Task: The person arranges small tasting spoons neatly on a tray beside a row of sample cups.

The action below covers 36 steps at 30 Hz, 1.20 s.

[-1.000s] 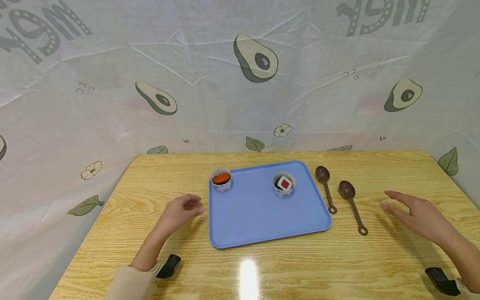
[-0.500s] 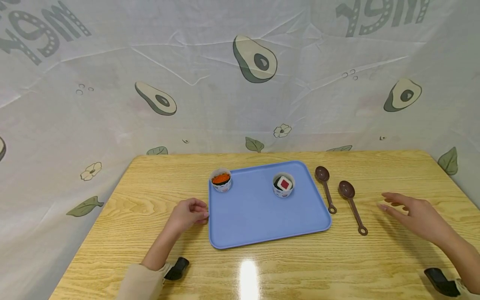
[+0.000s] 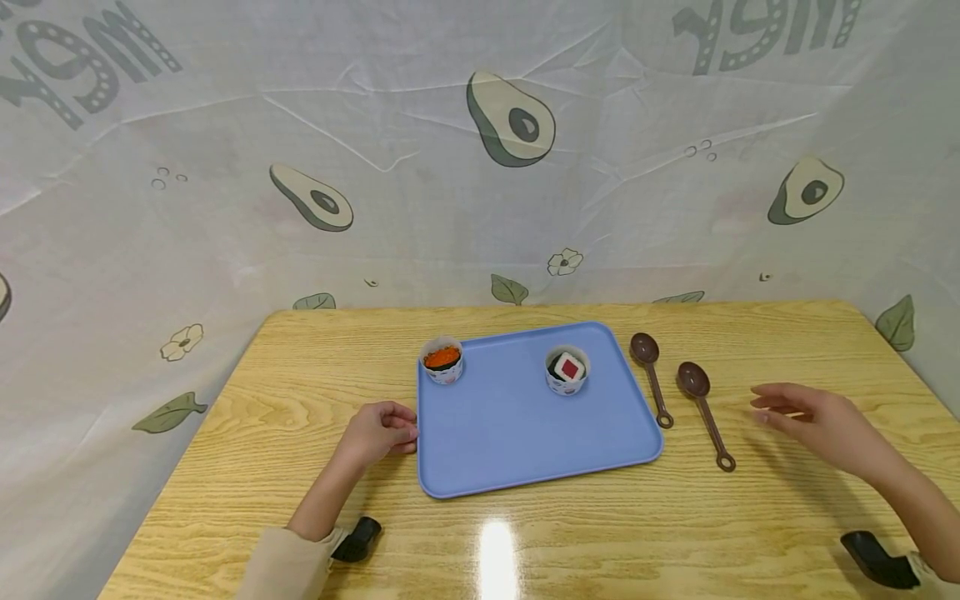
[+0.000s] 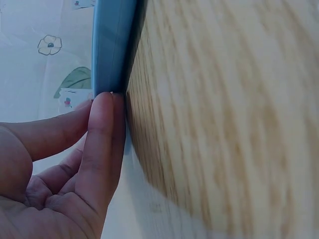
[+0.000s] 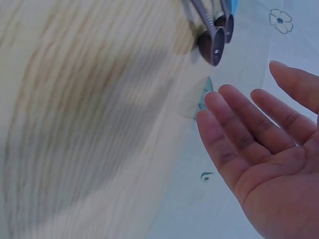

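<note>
The blue tray lies on the wooden table. My left hand pinches its left rim; in the left wrist view the thumb and fingertips of the left hand meet at the end of the tray wall. A paper cup with an orange-topped piece stands in the tray's back left corner. Another cup, holding a white piece with a red centre, is toward the back right. To the right of the spoons hovers my right hand, fingers relaxed and holding nothing; the right wrist view shows its palm.
Two brown spoons lie right of the tray, one near its edge and the other farther right. A patterned cloth hangs behind the wooden table.
The left hand has moved right and slightly toward the front, from beside the tray onto its left rim. The right hand has shifted a little to the left. The tray has not visibly moved.
</note>
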Motion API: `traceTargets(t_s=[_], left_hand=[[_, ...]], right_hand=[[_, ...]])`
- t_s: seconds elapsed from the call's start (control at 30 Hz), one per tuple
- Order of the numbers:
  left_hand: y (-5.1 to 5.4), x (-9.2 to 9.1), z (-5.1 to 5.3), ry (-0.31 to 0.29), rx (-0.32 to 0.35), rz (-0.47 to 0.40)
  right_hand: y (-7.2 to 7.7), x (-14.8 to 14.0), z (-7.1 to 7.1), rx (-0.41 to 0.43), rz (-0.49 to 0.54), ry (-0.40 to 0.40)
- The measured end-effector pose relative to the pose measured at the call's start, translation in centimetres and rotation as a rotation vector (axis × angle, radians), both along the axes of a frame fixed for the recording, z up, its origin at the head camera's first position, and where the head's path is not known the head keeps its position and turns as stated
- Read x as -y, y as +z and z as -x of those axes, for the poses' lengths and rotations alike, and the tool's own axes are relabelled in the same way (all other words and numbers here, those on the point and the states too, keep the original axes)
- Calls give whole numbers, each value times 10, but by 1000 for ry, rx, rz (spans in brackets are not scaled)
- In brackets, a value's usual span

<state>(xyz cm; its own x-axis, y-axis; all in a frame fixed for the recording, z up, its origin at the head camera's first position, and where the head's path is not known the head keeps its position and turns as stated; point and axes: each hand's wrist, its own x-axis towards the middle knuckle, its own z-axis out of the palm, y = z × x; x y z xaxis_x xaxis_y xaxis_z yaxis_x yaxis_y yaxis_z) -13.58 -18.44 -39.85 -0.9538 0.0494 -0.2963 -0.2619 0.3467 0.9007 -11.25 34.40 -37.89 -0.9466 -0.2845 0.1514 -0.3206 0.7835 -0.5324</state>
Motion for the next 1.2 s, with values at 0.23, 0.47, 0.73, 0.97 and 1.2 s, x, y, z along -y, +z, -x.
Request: traceTargets(t_s=[0.23,0.47,0.73,0.97,1.2], left_hand=[[-1,0,0,11,9,-5],[-2,1,1,3,13,-2],[-2,1,2,-2,12,1],[-2,1,2,0,15,2],[-2,1,2,-5,19,-13]], right_hand=[[12,5,7,254,164,-22],[17,11,15,397,315,-55],[10,17,22,502,487,-81],[1,25,27,530,546,-106],[-9,29,29,541,580,-121]])
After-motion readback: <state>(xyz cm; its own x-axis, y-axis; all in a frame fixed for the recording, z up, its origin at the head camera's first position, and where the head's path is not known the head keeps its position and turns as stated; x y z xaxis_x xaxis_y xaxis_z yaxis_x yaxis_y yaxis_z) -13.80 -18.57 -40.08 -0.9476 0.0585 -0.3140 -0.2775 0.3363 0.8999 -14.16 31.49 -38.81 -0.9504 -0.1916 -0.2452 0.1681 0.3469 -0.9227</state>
